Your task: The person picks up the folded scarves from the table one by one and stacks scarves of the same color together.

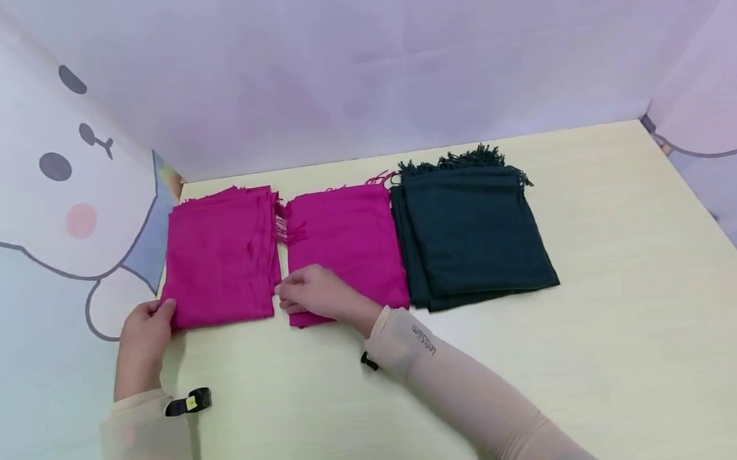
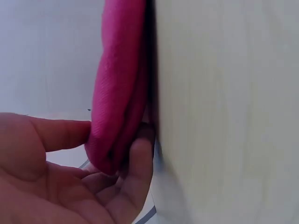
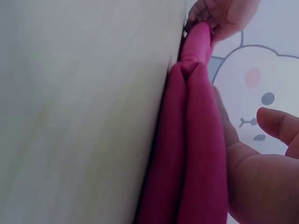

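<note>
A folded magenta shawl point(image 1: 221, 259) with fringe lies at the left end of the table. My left hand point(image 1: 146, 338) pinches its near left corner; in the left wrist view the thumb point(image 2: 65, 134) is on top of the folded layers point(image 2: 117, 84) and the fingers are beneath. A second folded magenta shawl point(image 1: 345, 224) lies just to the right. Over its near left part is my right hand point(image 1: 321, 291), fingertips at the gap between the two magenta shawls. In the right wrist view the right thumb point(image 3: 280, 126) stands away from the cloth, with the other fingers partly hidden behind it.
A folded dark green shawl point(image 1: 475, 232) with fringe at its far edge lies right of the magenta ones. The pale wooden table point(image 1: 621, 297) meets a plain light curtain point(image 1: 355, 65) behind and a cartoon-printed curtain point(image 1: 20, 178) at the left.
</note>
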`<state>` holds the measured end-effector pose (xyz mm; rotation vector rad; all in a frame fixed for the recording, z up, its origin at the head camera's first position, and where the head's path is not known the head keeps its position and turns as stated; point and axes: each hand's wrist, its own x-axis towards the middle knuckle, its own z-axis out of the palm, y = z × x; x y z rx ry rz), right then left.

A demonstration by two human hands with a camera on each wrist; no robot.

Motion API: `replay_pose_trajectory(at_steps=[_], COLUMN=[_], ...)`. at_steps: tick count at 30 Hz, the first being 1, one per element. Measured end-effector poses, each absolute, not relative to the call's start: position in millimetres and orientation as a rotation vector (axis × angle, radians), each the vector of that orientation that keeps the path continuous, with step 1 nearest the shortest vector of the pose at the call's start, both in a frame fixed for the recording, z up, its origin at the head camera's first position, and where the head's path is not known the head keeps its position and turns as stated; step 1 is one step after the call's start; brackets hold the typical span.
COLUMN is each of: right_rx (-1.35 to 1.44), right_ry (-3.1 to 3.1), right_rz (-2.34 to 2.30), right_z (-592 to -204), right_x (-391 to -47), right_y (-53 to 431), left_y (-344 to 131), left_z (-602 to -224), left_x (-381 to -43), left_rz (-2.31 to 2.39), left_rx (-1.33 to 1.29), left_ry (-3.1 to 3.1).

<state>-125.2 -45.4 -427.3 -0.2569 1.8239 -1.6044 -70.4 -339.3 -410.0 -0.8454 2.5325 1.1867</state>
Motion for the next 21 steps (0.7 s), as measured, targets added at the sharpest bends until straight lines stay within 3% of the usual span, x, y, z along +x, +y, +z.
replay_pose_trajectory(at_steps=[6,13,21], right_rx=[-0.184,0.000,0.037], right_ry=[1.810,1.605,1.567], right_rz=[-1.603,-1.752,-1.764], right_z=[-428,-430,-433], right_x=[-124,-130,-133], right_y=[-59,-65,-68], left_y=[-337,-340,-337], left_z=[-415,-418,-421], left_x=[-73,-66,-64], left_rz=[1.637,2.257,2.453], left_rx=[-0.846,-0.667,-0.576], left_ry=[2.277,1.798,1.522])
